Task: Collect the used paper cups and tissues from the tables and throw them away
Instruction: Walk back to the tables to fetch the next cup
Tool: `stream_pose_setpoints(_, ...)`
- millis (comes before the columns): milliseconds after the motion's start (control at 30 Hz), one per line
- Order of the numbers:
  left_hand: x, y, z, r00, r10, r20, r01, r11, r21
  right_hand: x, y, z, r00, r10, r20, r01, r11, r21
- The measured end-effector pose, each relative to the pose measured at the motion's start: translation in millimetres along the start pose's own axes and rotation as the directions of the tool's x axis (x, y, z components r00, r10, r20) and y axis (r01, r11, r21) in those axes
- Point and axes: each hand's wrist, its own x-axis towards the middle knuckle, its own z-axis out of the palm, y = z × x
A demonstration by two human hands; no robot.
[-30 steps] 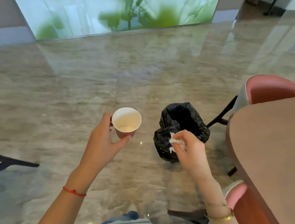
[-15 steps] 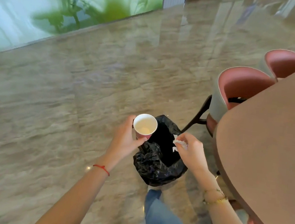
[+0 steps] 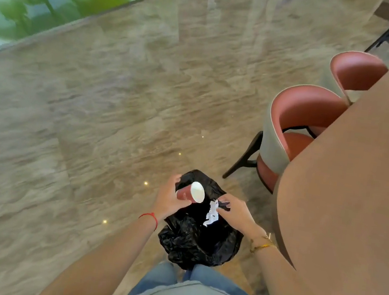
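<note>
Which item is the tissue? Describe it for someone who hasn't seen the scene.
Find the black bag-lined bin on the marble floor beside the brown table. Above its opening, the right hand pinches a crumpled white tissue, unlike the red paper cup.

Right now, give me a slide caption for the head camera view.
Over the black-lined bin, the left hand tips a red paper cup while the right hand dangles a white tissue.
</note>
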Motion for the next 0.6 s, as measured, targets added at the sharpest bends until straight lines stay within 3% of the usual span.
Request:
stream_pose_setpoints(100, 14, -2, -9, 0.998, 0.031, 0.047, -0.032, 0.999, 0.023, 4, 0, -9, 0.999, 0.039, -0.026, -0.038, 0.998, 0.045)
stream_pose_setpoints(233, 21, 2, -33, 0.981, 0.168, 0.101, -0.181, 0.974, 0.137, -10, -13, -26, 0.978, 0.040, -0.203, -0.017, 0.993, 0.114)
stream_pose_setpoints(400, 19, 20, -72, 0.929, 0.359, 0.093, -0.371, 0.888, 0.273, -48, -43, -43, 0.869, 0.000, -0.494, 0.014, 1.000, 0.026)
stream_pose_setpoints(600, 0, 38, -102, 0.850, 0.512, 0.127, -0.526, 0.803, 0.281, -105, -68, -30, 0.759, 0.082, -0.646, -0.081, 0.996, 0.031)
